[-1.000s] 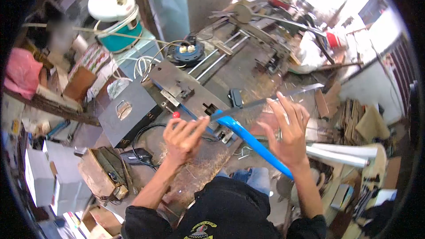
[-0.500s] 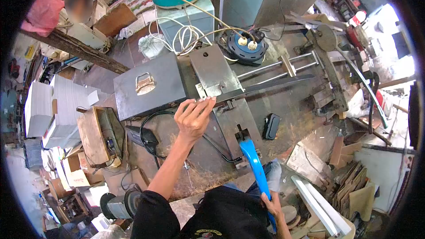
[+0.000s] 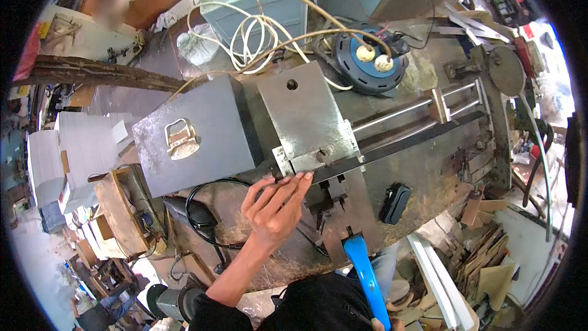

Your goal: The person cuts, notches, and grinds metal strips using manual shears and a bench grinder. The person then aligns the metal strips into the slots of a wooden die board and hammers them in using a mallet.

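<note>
My left hand (image 3: 275, 207) has its fingers pressed together over the near end of a long dark flat metal bar (image 3: 404, 143). The bar lies slanting across a steel bench tool, beside its broad steel plate (image 3: 303, 107). Low in the view, my right hand (image 3: 387, 325) is wrapped around the end of a blue lever handle (image 3: 369, 282); the frame edge cuts off most of this hand. The lever's upper end meets the tool's lower steel arm (image 3: 355, 208). Two shiny guide rods (image 3: 398, 115) with a sliding block (image 3: 438, 105) run alongside the bar.
A dark metal box (image 3: 196, 138) with a handle stands left of the tool. A cable reel (image 3: 367, 64) with plugs sits behind it. A small black case (image 3: 395, 203) lies to the right. Black cable (image 3: 202, 193) loops near my left forearm. A bench grinder (image 3: 174, 302) is at lower left.
The view has moved closer to the bench. My right hand and the blue lever appear lower, the hand now mostly out of frame. My left hand stays at the bar's near end.
</note>
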A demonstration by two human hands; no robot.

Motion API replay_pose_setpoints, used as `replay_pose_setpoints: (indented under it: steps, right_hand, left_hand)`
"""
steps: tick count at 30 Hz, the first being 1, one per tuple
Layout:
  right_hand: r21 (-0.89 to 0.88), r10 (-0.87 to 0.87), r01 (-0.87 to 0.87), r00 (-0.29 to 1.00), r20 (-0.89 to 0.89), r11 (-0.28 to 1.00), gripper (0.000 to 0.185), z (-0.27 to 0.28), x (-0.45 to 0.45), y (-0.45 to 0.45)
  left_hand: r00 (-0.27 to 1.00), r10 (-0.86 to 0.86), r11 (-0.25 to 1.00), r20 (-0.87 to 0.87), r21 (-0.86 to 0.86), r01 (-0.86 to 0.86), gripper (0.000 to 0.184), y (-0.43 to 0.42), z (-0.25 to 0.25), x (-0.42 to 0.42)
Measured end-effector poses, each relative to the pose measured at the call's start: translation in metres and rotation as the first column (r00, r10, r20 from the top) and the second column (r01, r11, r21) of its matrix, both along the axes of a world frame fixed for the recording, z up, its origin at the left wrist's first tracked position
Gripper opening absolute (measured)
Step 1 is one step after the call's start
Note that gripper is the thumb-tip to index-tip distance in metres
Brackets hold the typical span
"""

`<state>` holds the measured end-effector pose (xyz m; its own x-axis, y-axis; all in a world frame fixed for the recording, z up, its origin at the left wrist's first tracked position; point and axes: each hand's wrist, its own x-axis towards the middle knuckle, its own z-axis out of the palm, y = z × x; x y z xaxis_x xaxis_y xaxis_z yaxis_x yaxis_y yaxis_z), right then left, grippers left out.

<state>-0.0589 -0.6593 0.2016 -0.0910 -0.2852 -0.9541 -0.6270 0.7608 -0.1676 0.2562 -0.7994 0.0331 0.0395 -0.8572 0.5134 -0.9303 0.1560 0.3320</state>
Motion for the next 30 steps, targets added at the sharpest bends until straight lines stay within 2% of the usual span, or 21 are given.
replay_pose_setpoints:
  steps: [1, 4, 20, 30]
  right_hand:
    - [0.097, -0.031, 0.029, 0.999, 0.022, 0.995, 0.070, 0.008, 0.005, -0.010]
    - [0.178, -0.035, 0.049, 0.996, -0.078, 0.983, 0.070, 0.038, 0.040, -0.055]
    - [0.240, 0.023, 0.016, 0.987, -0.161, 0.971, 0.069, 0.041, 0.053, -0.068]
    - [0.266, 0.009, 0.039, 0.984, -0.176, 0.963, 0.068, 0.035, 0.049, -0.068]
  left_hand:
    - [1.000, -0.006, 1.000, -0.017, 0.029, 0.007, 0.024, -0.001, 0.000, 0.000]
    - [0.998, -0.004, 0.998, -0.058, 0.070, 0.008, 0.027, -0.003, -0.002, -0.003]
    - [0.994, 0.007, 0.985, -0.106, 0.173, 0.012, 0.037, -0.008, -0.003, 0.002]
    - [0.995, 0.007, 0.987, -0.100, 0.158, 0.009, 0.028, -0.009, -0.005, 0.001]
